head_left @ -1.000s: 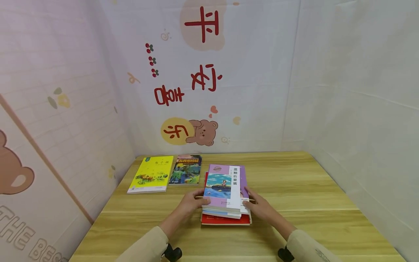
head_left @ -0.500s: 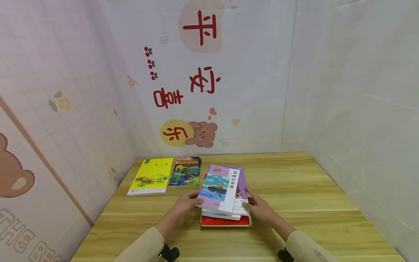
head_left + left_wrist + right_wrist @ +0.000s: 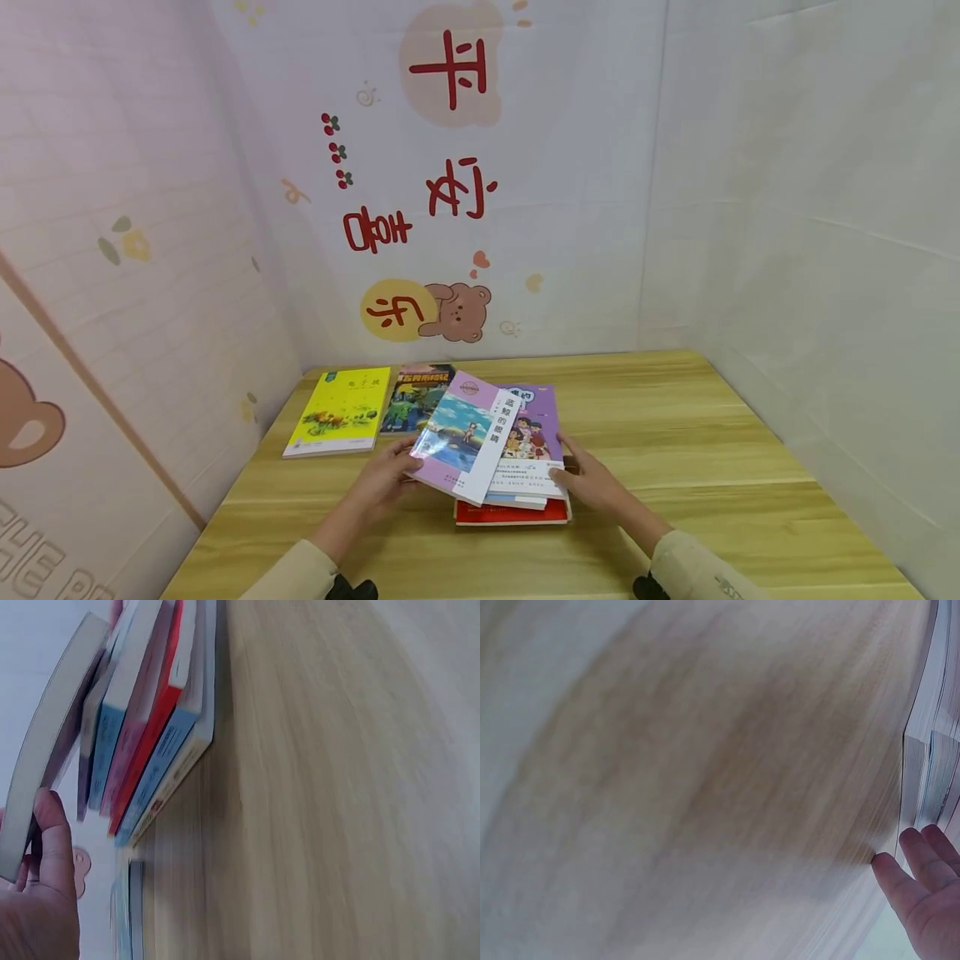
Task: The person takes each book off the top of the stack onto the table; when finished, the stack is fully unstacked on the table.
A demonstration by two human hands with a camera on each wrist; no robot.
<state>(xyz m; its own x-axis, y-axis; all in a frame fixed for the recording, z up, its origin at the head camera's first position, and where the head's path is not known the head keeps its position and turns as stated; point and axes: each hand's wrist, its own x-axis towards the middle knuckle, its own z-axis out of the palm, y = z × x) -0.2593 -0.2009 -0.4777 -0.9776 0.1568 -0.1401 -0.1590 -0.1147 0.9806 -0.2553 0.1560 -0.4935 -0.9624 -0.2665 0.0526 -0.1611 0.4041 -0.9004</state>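
Note:
My left hand pinches the lower left corner of a lilac-and-white paperback book with a sea picture on its cover. In the left wrist view, that paperback slants away from the pile, lifted along my hand's side. Underneath is a stack of several books, a purple book with cartoon children uppermost and a red book lower down. My right hand rests at the stack's right side, thumb at the purple book's edge. In the right wrist view, its extended fingers touch the page edges.
A yellow book and a dark, colourful comic-style book lie side by side at the table's back left. The wooden table is bounded by a printed cloth wall behind, with cloth on both sides.
My left hand has drawn the lilac-and-white book leftward off the top of the stack and tilted it, uncovering more of the purple book. My right hand stays by the stack.

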